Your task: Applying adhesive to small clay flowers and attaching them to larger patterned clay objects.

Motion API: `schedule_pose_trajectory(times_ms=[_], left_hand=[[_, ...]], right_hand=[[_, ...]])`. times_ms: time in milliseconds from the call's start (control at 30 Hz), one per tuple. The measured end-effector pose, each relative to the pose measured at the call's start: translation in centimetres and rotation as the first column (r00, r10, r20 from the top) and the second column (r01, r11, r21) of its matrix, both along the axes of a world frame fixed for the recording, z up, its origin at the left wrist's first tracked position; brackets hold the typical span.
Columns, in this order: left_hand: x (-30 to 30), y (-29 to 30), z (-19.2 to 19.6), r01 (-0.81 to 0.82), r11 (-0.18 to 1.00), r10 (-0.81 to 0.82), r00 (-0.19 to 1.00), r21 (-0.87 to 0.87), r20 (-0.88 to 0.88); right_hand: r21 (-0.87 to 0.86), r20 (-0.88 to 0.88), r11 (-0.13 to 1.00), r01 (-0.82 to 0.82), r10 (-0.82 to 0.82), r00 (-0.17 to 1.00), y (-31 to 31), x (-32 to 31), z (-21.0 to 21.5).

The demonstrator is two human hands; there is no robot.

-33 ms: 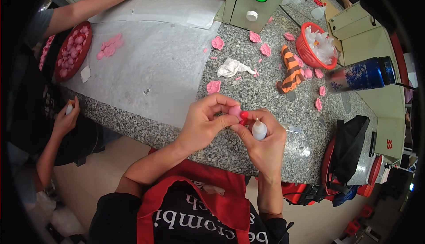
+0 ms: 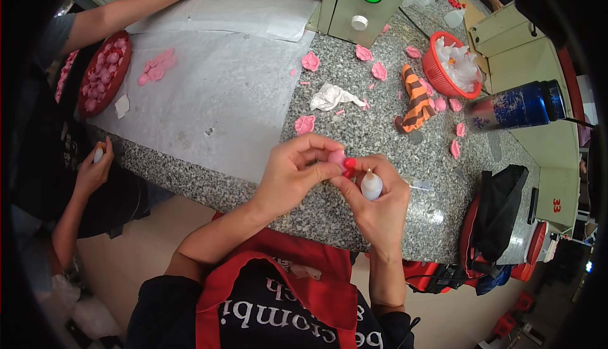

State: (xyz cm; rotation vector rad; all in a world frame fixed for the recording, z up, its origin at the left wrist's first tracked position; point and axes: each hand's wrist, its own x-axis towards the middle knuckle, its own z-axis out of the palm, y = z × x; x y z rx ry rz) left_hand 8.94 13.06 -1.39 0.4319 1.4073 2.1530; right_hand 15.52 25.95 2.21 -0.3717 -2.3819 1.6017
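Observation:
My left hand (image 2: 288,178) is closed, pinching a small pink rounded piece (image 2: 336,157) between thumb and fingers above the near edge of the worktop. From the right, my right hand (image 2: 383,213) meets it, its thumb and forefinger closed on a small bright red piece (image 2: 349,166) that touches the pink one. A small white squeeze bottle (image 2: 371,187) with a narrow tip stands upright in the same right hand, against the palm. The fingers partly hide where pink and red join. A pink moulded piece (image 2: 304,124) lies just beyond my left hand.
White paper (image 2: 209,95) covers the left of the speckled worktop. Beyond my hands lie a crumpled tissue (image 2: 330,97), an orange-brown striped cloth piece (image 2: 417,102), a red basket (image 2: 437,70) of bottles and a blue bottle (image 2: 519,105). A co-worker's hand (image 2: 95,168) is at left.

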Motion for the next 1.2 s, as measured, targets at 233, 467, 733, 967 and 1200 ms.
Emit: schedule_pose_trajectory(times_ms=[233, 467, 733, 967, 1200], left_hand=[[-1.0, -0.5, 0.6, 0.102, 0.936, -0.275, 0.809, 0.336, 0.52], [-1.1, -1.3, 1.6, -0.043, 0.879, -0.32, 0.687, 0.475, 0.653], [-1.2, -2.5, 3.3, -0.049, 0.881, -0.319, 0.675, 0.471, 0.666], [-0.5, -3.0, 3.7, -0.005, 0.927, -0.259, 0.713, 0.374, 0.652], [0.0, -3.2, 4.9, 0.039, 0.954, -0.224, 0.752, 0.298, 0.62]], right_hand=[[-0.553, 0.001, 0.833, -0.037, 0.045, 0.999, 2.3, -0.2, 1.3], [-0.745, 0.019, 0.667, -0.006, 0.031, 0.999, 3.3, 1.3, 0.7], [-0.625, -0.147, 0.773, 0.112, -0.257, 0.955, 2.3, 1.4, 1.0], [-0.137, -0.293, 0.959, 0.247, -0.278, 0.915, 0.1, 2.7, 2.2], [0.175, -0.531, 0.979, 0.103, 0.006, 0.847, 0.1, 3.1, 1.9]])
